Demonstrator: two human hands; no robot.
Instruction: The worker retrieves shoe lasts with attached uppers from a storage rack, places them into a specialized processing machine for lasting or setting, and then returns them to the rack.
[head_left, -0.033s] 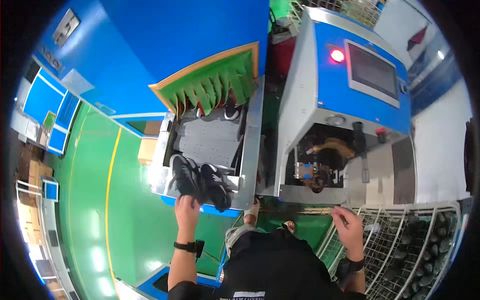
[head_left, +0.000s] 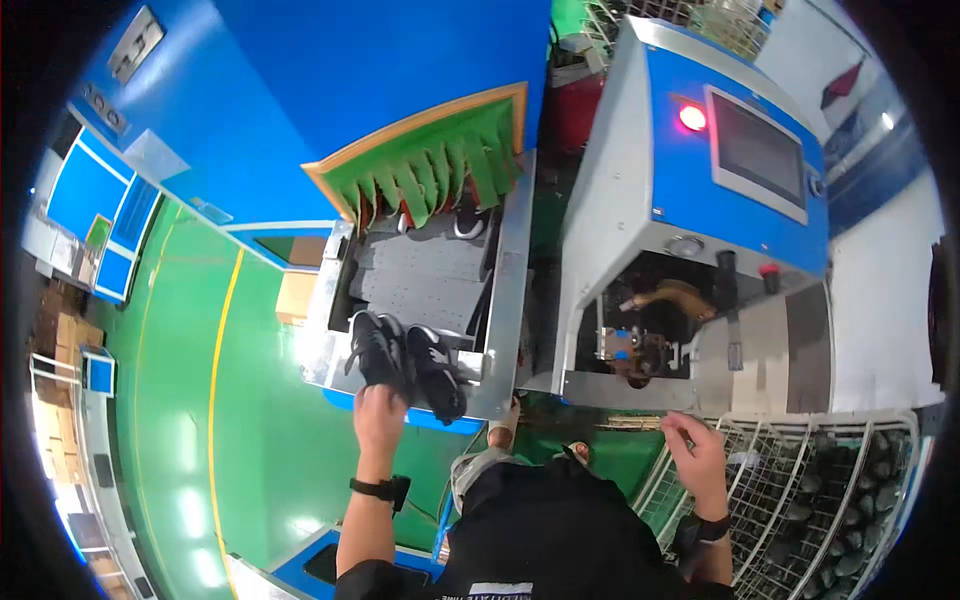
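My left hand [head_left: 380, 420] is closed on the near end of a black shoe [head_left: 372, 345], at the front end of a conveyor [head_left: 415, 275]. Just to the right, a second black shoe [head_left: 432, 365] with white side markings lies on the same end, its near part over the edge. My right hand [head_left: 695, 460] hovers above the rim of a white wire rack [head_left: 780, 480], its fingers curled in and nothing visible in them. Dark bands circle both wrists.
Green strip curtains [head_left: 425, 185] hang over the conveyor's tunnel, where another shoe [head_left: 468, 222] shows partly. To the right stands a blue and grey machine [head_left: 610, 210] with a screen [head_left: 757, 150] and a lit red lamp [head_left: 692, 118]. Dark rounded pieces [head_left: 845, 500] fill the rack's right side.
The view has shifted slightly, so the machines sit a little further right. My left hand stays on the shoe, and my right hand keeps its place.
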